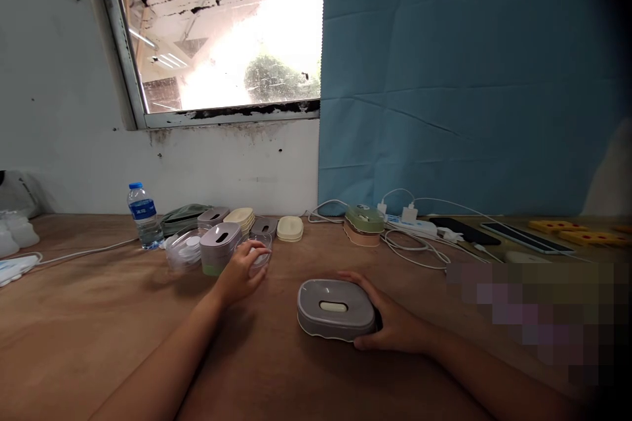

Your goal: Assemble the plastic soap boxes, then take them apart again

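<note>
There is room to pass over the table (pixel 257 362) between the left hand (pixel 245 270) and the box (pixel 336 322); farther back, tubs (pixel 217 253) and bottle (pixel 145 214) obstruct the left, the power strip (pixel 417 228) the right.

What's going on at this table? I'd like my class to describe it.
A person is working with both bare hands. The right hand holds a grey oval box by its side, a cream piece showing in its top slot. The left hand is at a clear plastic container; how firmly it grips is unclear. A lilac-grey oval box stands beside that container.
</note>
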Tool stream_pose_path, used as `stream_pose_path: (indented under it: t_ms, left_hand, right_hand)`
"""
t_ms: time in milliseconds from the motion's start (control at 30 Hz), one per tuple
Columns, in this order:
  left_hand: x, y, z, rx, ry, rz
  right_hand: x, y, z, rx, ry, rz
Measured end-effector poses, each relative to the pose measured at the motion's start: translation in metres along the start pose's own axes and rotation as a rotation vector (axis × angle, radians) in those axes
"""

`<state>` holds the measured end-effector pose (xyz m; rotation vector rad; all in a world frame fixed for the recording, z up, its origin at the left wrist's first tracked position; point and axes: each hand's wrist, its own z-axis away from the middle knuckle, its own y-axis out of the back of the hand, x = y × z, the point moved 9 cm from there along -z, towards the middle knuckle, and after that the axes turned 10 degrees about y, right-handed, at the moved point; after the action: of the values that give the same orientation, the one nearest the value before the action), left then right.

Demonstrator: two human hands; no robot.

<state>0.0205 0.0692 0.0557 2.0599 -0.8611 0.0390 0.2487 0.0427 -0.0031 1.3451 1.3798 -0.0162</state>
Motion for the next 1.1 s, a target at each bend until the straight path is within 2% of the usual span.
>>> stream_pose_path:
  t_ms: [67,167,233,267,467,1100]
  left_hand:
    - [0.028,-0.009,0.006,-0.149,-0.094,0.086]
    - [0.066,-0.033,0.022,-0.448,-0.201,0.178]
    - [0.078,-0.049,0.030,-0.566,-0.201,0.203]
    - [0.080,-0.055,0.031,-0.585,-0.184,0.214]
    - [0.074,-0.066,0.026,-0.496,-0.109,0.283]
    - [0.069,-0.062,0.024,-0.493,-0.061,0.279]
  right_hand:
    - [-0.003,-0.004,-0.001,-0.047,0.016,0.021]
    - [-0.009,-0.009,-0.004,-0.104,0.048,0.101]
    - [-0.011,-0.010,-0.005,-0.119,0.061,0.138]
    - [-0.013,-0.010,-0.006,-0.123,0.065,0.149]
    - [-0.019,-0.010,-0.006,-0.130,0.091,0.191]
    - [-0.020,-0.015,-0.006,-0.162,0.086,0.218]
